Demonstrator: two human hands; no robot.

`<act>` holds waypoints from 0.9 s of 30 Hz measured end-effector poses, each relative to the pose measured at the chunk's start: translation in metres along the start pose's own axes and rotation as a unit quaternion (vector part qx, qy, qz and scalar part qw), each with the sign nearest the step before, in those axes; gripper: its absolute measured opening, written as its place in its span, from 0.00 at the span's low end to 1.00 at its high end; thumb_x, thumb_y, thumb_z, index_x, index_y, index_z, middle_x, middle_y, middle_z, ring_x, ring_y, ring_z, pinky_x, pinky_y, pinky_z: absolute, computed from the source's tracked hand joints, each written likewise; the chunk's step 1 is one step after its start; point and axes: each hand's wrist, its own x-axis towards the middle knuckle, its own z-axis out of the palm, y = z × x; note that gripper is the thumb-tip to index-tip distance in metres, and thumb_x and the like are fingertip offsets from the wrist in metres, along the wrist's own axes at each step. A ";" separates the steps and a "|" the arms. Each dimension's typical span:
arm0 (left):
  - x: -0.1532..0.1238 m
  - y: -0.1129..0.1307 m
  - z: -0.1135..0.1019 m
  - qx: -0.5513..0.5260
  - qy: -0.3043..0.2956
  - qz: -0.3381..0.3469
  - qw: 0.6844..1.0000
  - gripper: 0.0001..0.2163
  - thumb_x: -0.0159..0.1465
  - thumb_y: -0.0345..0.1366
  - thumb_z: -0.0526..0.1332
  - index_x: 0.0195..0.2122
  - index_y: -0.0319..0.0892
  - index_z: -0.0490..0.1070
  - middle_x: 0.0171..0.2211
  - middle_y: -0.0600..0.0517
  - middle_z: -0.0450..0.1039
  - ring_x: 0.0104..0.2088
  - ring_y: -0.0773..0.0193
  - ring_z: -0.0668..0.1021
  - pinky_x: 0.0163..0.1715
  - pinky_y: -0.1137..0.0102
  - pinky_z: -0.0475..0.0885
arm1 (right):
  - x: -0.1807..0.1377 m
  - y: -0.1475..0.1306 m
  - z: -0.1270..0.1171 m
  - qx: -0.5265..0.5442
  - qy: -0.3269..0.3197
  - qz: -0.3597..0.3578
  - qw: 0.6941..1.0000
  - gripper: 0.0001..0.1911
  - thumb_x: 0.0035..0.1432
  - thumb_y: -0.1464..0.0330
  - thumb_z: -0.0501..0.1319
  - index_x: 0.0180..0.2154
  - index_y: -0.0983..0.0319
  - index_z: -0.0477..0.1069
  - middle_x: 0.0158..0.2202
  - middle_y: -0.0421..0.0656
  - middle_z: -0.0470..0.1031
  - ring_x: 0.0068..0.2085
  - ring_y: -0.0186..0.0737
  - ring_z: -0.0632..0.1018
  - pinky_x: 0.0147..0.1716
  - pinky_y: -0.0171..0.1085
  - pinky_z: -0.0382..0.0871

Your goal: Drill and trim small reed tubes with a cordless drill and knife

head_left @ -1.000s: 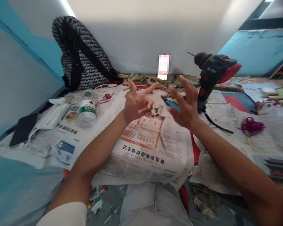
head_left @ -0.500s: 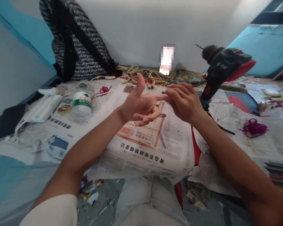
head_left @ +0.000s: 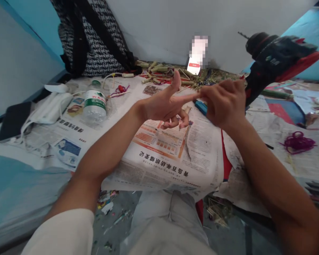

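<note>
My left hand [head_left: 162, 104] is raised over the newspaper [head_left: 159, 159], thumb up and index finger stretched to the right, the other fingers curled with nothing in them. My right hand [head_left: 223, 104] is closed in a pinch on the tip of that left index finger. A blue-handled tool [head_left: 200, 106] lies just under the two hands. A thin sliver [head_left: 187, 141] rests on the newspaper below them.
A black and red cordless drill [head_left: 273, 60] stands at the right. On the left are a water bottle [head_left: 95, 104], a white mask [head_left: 49, 109], a dark phone [head_left: 14, 120] and a patterned bag [head_left: 95, 39]. Bamboo pieces [head_left: 154, 71] line the wall. Purple thread [head_left: 297, 142] lies far right.
A second ago both hands were apart with fingers spread. They have come together, and my right hand has closed on the left index fingertip. The view has tilted down slightly.
</note>
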 end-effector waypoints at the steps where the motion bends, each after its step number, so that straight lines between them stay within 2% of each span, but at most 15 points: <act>1: -0.002 0.003 -0.010 0.015 -0.035 -0.008 0.999 0.36 0.65 0.68 0.63 0.59 0.41 0.80 0.36 0.44 0.82 0.48 0.36 0.87 0.42 0.57 0.83 | 0.000 0.009 -0.003 -0.029 0.042 0.034 0.998 0.19 0.77 0.57 0.51 0.48 0.57 0.78 0.44 0.53 0.80 0.57 0.61 0.77 0.62 0.63 0.64; 2: -0.003 0.005 -0.021 0.033 -0.085 0.001 0.996 0.34 0.65 0.65 0.66 0.60 0.43 0.80 0.41 0.42 0.84 0.50 0.36 0.86 0.45 0.56 0.84 | -0.001 0.018 -0.005 -0.046 0.085 0.077 0.992 0.19 0.77 0.58 0.50 0.48 0.58 0.77 0.46 0.56 0.80 0.55 0.60 0.78 0.59 0.60 0.67; 3: -0.003 0.006 -0.032 0.048 -0.100 0.061 0.992 0.30 0.65 0.60 0.69 0.60 0.45 0.80 0.45 0.42 0.85 0.51 0.39 0.86 0.47 0.56 0.84 | -0.003 0.024 -0.007 -0.054 0.138 0.120 0.982 0.19 0.77 0.60 0.49 0.49 0.60 0.77 0.47 0.58 0.79 0.53 0.59 0.78 0.55 0.57 0.69; 4: -0.001 0.007 -0.042 0.057 -0.089 0.154 0.982 0.26 0.66 0.53 0.72 0.62 0.48 0.79 0.49 0.44 0.85 0.52 0.45 0.86 0.50 0.58 0.83 | -0.005 0.028 -0.007 -0.060 0.137 0.130 0.980 0.19 0.77 0.60 0.50 0.50 0.60 0.77 0.47 0.58 0.80 0.53 0.59 0.79 0.54 0.56 0.69; 5: 0.004 0.007 -0.051 0.067 -0.042 0.248 0.966 0.25 0.67 0.45 0.73 0.64 0.51 0.78 0.52 0.46 0.84 0.53 0.50 0.85 0.54 0.60 0.81 | -0.008 0.028 -0.005 -0.062 0.131 0.126 0.981 0.18 0.76 0.60 0.52 0.49 0.60 0.79 0.45 0.57 0.81 0.51 0.58 0.79 0.53 0.54 0.69; 6: 0.011 0.005 -0.058 0.084 0.047 0.310 0.946 0.23 0.66 0.39 0.74 0.62 0.50 0.79 0.50 0.46 0.84 0.53 0.53 0.85 0.56 0.61 0.79 | -0.010 0.025 -0.003 -0.057 0.119 0.112 0.985 0.18 0.75 0.60 0.53 0.48 0.59 0.80 0.42 0.55 0.82 0.49 0.57 0.80 0.51 0.53 0.70; 7: 0.021 0.002 -0.064 0.097 0.152 0.346 0.921 0.18 0.64 0.33 0.74 0.56 0.45 0.82 0.44 0.46 0.84 0.50 0.53 0.85 0.55 0.61 0.78 | -0.013 0.020 0.001 -0.041 0.093 0.091 0.991 0.19 0.75 0.58 0.53 0.47 0.58 0.80 0.41 0.53 0.82 0.48 0.56 0.81 0.51 0.52 0.70; 8: 0.031 -0.001 -0.068 0.114 0.229 0.354 0.900 0.15 0.62 0.29 0.75 0.51 0.41 0.83 0.40 0.45 0.84 0.49 0.53 0.85 0.57 0.60 0.78 | -0.015 0.014 0.004 -0.024 0.078 0.083 0.993 0.18 0.75 0.55 0.54 0.45 0.56 0.80 0.40 0.51 0.82 0.47 0.55 0.81 0.50 0.51 0.71; 9: 0.041 -0.006 -0.071 0.134 0.271 0.350 0.887 0.14 0.61 0.28 0.75 0.49 0.40 0.84 0.39 0.45 0.84 0.50 0.52 0.85 0.58 0.59 0.77 | -0.017 0.008 0.008 -0.010 0.065 0.086 0.994 0.19 0.74 0.52 0.56 0.41 0.55 0.79 0.38 0.50 0.82 0.45 0.54 0.81 0.48 0.50 0.71; 11: 0.059 -0.015 -0.073 0.174 0.296 0.346 0.873 0.14 0.60 0.28 0.73 0.48 0.40 0.83 0.41 0.46 0.84 0.50 0.51 0.85 0.60 0.57 0.76 | -0.019 0.000 0.015 0.001 0.052 0.120 0.991 0.22 0.71 0.47 0.58 0.32 0.54 0.75 0.33 0.48 0.78 0.41 0.53 0.81 0.44 0.49 0.71; 13: 0.069 -0.024 -0.070 0.230 0.295 0.337 0.864 0.16 0.59 0.28 0.73 0.49 0.42 0.83 0.43 0.47 0.85 0.51 0.51 0.84 0.62 0.56 0.74 | -0.019 -0.002 0.020 -0.007 0.050 0.163 0.985 0.25 0.71 0.46 0.58 0.28 0.55 0.71 0.29 0.48 0.76 0.37 0.53 0.80 0.42 0.49 0.70; 15: 0.073 -0.031 -0.066 0.297 0.288 0.316 0.854 0.18 0.58 0.29 0.73 0.50 0.44 0.84 0.44 0.47 0.86 0.51 0.50 0.84 0.65 0.55 0.71 | -0.020 0.000 0.024 -0.009 0.045 0.184 0.982 0.23 0.73 0.48 0.56 0.31 0.56 0.73 0.31 0.49 0.77 0.40 0.55 0.80 0.43 0.49 0.70; 20: 0.076 -0.040 -0.064 0.395 0.284 0.281 0.827 0.13 0.60 0.33 0.72 0.47 0.45 0.85 0.40 0.47 0.86 0.52 0.48 0.83 0.69 0.51 0.65 | -0.022 0.001 0.033 -0.021 -0.010 0.180 0.983 0.20 0.75 0.55 0.52 0.50 0.58 0.79 0.45 0.53 0.82 0.50 0.59 0.79 0.47 0.51 0.71; 24: 0.076 -0.040 -0.072 0.441 0.300 0.277 0.799 0.22 0.59 0.31 0.72 0.56 0.48 0.81 0.45 0.49 0.85 0.52 0.50 0.83 0.65 0.51 0.69 | -0.023 0.000 0.034 -0.108 -0.121 0.171 0.972 0.19 0.72 0.58 0.56 0.51 0.62 0.81 0.50 0.58 0.82 0.55 0.62 0.77 0.48 0.51 0.72; 27: 0.076 -0.039 -0.069 0.454 0.319 0.302 0.775 0.24 0.60 0.32 0.73 0.58 0.49 0.78 0.45 0.49 0.85 0.51 0.50 0.83 0.63 0.51 0.71 | -0.022 0.003 0.036 -0.144 -0.193 0.172 0.955 0.19 0.69 0.60 0.62 0.51 0.65 0.81 0.50 0.60 0.81 0.55 0.64 0.77 0.48 0.51 0.71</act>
